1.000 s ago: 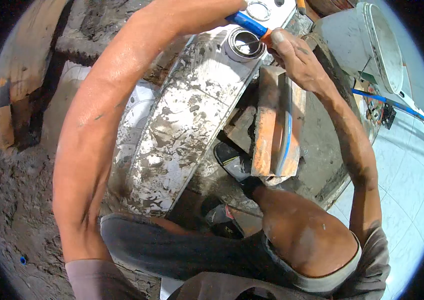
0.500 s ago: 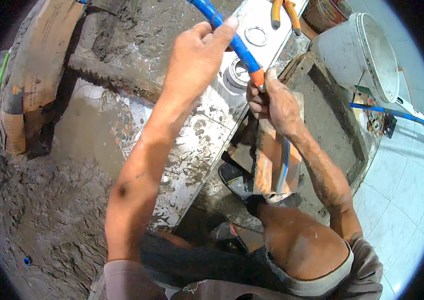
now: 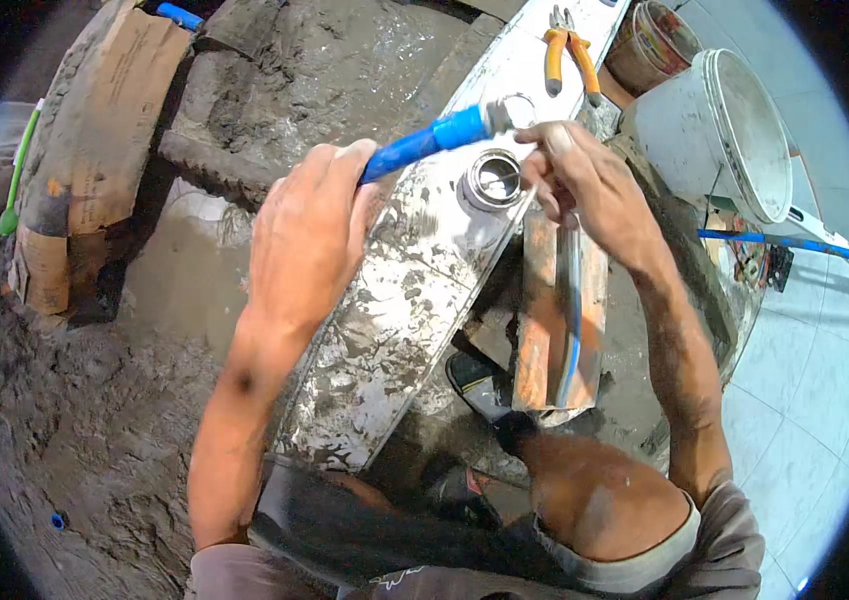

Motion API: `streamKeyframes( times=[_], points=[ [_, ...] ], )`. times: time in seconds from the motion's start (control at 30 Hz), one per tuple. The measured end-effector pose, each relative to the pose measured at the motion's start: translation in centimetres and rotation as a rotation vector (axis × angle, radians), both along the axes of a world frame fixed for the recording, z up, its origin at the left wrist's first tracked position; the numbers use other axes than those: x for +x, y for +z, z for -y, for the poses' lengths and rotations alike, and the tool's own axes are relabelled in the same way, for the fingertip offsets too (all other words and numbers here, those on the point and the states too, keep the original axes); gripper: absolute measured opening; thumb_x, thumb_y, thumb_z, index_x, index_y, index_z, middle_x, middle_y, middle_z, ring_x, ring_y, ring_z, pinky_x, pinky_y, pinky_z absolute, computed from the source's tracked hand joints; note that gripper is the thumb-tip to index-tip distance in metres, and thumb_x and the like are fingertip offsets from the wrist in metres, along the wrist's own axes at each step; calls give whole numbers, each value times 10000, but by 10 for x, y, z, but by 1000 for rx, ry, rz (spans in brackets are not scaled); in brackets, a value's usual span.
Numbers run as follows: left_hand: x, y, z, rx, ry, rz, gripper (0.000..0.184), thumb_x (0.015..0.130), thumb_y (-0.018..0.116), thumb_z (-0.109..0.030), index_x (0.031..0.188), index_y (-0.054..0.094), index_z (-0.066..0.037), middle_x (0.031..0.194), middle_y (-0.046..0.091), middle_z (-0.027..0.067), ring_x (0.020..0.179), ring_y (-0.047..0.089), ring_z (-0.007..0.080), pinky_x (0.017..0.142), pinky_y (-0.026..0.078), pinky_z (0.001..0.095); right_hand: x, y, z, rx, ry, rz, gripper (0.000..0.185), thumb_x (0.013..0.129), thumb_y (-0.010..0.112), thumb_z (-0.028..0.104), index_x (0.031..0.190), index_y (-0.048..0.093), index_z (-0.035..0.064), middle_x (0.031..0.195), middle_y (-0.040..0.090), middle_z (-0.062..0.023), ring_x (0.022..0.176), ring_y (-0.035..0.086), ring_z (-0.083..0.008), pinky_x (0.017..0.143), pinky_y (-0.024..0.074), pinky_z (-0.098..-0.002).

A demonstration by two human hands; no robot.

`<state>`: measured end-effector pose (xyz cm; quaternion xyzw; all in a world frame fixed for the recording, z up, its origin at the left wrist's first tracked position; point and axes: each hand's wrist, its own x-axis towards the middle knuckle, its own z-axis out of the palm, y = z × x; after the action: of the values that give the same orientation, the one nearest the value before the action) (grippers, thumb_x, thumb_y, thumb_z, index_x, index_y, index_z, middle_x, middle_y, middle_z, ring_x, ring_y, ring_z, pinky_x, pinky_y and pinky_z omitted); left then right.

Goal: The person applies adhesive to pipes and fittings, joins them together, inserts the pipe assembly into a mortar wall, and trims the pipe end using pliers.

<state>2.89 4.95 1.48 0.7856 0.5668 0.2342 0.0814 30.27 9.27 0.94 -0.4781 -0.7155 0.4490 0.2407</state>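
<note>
My left hand (image 3: 310, 225) is wrapped round a blue pipe (image 3: 410, 150) that points up to the right. The pipe's far end is a wider blue collar with a blurred pale tip. Just right of that tip my right hand (image 3: 585, 180) is pinched closed; what it holds, if anything, is too small to make out. Below the pipe's end, between the hands, an open round tin (image 3: 492, 180) stands on the mud-spattered white board (image 3: 375, 330). A round lid (image 3: 517, 112) lies on the board behind the tin.
Orange-handled pliers (image 3: 572, 60) lie at the board's far end. A white bucket (image 3: 690, 130) is tipped at the right, near a mortar-stained container (image 3: 650, 45). An orange block (image 3: 537, 340) with a blue-edged strip lies by my foot. Wet mud (image 3: 115, 450) covers the left side.
My left hand has drawn the pipe down and left, apart from my right hand. The orange end piece no longer shows at the pipe's tip. The view has shifted, showing the pliers fully.
</note>
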Motion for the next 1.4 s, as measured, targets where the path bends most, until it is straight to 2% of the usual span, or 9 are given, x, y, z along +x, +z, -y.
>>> streamKeyframes(
  times=[0.23, 0.33, 0.4, 0.5, 0.7, 0.87, 0.97, 1.13, 1.4],
  points=[
    [-8, 6, 31, 124, -146, -355, 353, 815, 632, -62, 1163, 581, -32, 1060, 593, 155, 1012, 589, 369, 987, 462, 493, -38, 21, 4, -689, 410, 52, 501, 1009, 497, 508, 990, 624, 24, 790, 627, -6, 612, 555, -71, 523, 473, -239],
    [-9, -4, 46, 81, -208, -326, 287, 828, 606, -96, 1109, 574, -45, 977, 516, 137, 982, 562, 318, 1046, 416, 529, -44, 0, 30, -1204, 434, -323, 390, 1014, 555, 399, 1023, 613, 13, 670, 488, 44, 550, 435, -52, 465, 370, -221],
    [-14, -18, 58, 57, -239, -303, 166, 819, 646, -157, 955, 575, -90, 914, 509, 103, 911, 551, 305, 878, 451, 500, -48, -12, 44, -1498, 444, -408, 359, 1013, 564, 363, 1012, 616, 8, 632, 412, 69, 529, 370, -49, 452, 332, -226],
    [-16, -28, 75, -14, -194, -368, 284, 792, 756, -304, 841, 552, -112, 815, 575, 99, 731, 568, 313, 638, 433, 433, -57, 5, 58, -1200, 509, -106, 365, 1004, 561, 367, 972, 615, 7, 610, 463, 22, 538, 452, -91, 469, 381, -274],
    [-27, -63, 89, -46, -223, -259, 304, 853, 738, -344, 804, 546, -113, 625, 549, 92, 539, 572, 290, 526, 434, 424, -50, -27, 85, -287, 675, 91, 262, 961, 608, 265, 1007, 524, 21, 654, 589, -195, 619, 618, -377, 590, 465, -467],
    [-50, -43, 79, -113, -40, -353, 269, 827, 749, -260, 827, 531, -101, 686, 586, 111, 623, 613, 331, 587, 471, 440, -23, -28, 66, -35, 555, 150, 308, 929, 621, 315, 858, 548, 24, 683, 560, -171, 632, 574, -342, 615, 475, -463],
    [-52, -37, 77, -152, 63, -303, 269, 787, 761, -215, 855, 532, -91, 728, 605, 131, 669, 619, 376, 606, 475, 459, 1, -10, 41, -103, 193, 224, 287, 817, 617, 262, 936, 575, 4, 701, 571, -194, 675, 608, -313, 668, 491, -443],
    [-51, -37, 71, -182, 120, -228, 249, 779, 755, -178, 855, 538, -82, 747, 615, 153, 691, 617, 395, 598, 464, 469, 23, -45, -7, 285, -60, 422, 284, 852, 678, 244, 1011, 606, 20, 811, 656, -206, 768, 668, -346, 708, 515, -438],
    [-37, -38, 63, -189, 52, -145, 247, 777, 757, -171, 857, 545, -72, 753, 630, 165, 688, 616, 406, 593, 462, 473, 29, -76, -21, 568, 90, 493, 248, 876, 708, 191, 1048, 620, 35, 873, 643, -143, 772, 641, -336, 690, 513, -424]
  ],
)
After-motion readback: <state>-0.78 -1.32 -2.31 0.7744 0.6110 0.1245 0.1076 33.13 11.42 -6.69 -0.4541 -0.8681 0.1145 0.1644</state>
